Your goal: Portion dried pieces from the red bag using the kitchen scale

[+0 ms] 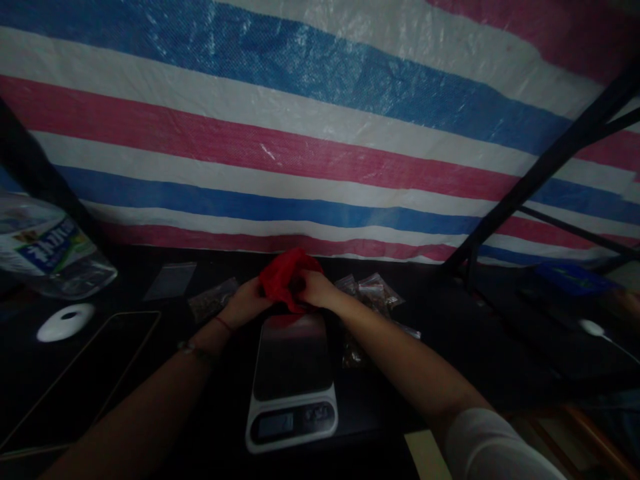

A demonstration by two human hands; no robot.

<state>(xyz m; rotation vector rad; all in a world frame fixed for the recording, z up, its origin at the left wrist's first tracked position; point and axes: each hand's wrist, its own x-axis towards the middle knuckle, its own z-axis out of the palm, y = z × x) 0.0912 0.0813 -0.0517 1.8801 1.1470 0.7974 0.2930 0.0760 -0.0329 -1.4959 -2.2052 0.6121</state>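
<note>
A crumpled red plastic bag [285, 270] stands at the far end of a white digital kitchen scale [293, 373]. My left hand [250, 300] is closed on the bag's left side. On the right side, my right hand [317, 291] is closed at the bag's mouth, its fingertips partly hidden in the folds. Nothing rests on the scale's dark platform. Beside my left hand lies a clear bag with brown contents [213, 300]. Several small zip bags with brown bits [375, 293] lie by my right forearm, which covers some of them.
At left are a large clear bottle [60, 247], a flat zip bag [171, 281], a white oval object [65, 323] and a dark tablet-like slab [80, 387]. A black metal frame [520, 190] and a blue object [573, 278] stand right. Striped sheeting [300, 167] hangs behind.
</note>
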